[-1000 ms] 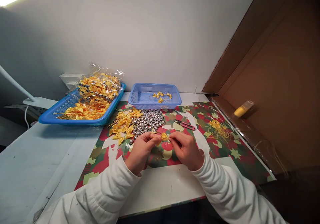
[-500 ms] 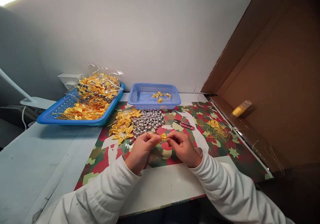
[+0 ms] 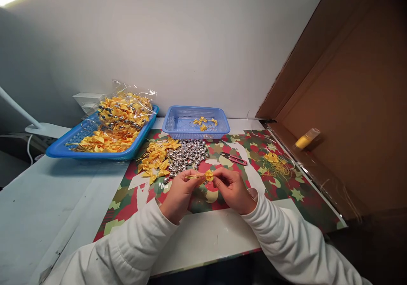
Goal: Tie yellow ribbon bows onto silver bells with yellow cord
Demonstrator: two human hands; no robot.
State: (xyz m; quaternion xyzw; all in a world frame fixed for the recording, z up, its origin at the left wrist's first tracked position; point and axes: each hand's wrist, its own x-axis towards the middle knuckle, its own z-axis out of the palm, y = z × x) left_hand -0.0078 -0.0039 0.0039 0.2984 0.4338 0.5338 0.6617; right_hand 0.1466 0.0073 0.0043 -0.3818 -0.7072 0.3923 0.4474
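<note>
Hands [image 3: 206, 189] pinch yellow bow [image 3: 209, 174] above bells [image 3: 188, 154].

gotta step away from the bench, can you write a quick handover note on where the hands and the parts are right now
Left hand: fingertips pinch a yellow bow with its gold thread sticking out to the left.
Right hand: pinches the same bow from the right side.
Parts: loose bows and silver bells piled on the patterned mat; pink snips just behind the hands.
Done: large blue tray heaped with bows and bells, a few pieces in the small blue basket.
Left: both piles on the mat are big.
</note>
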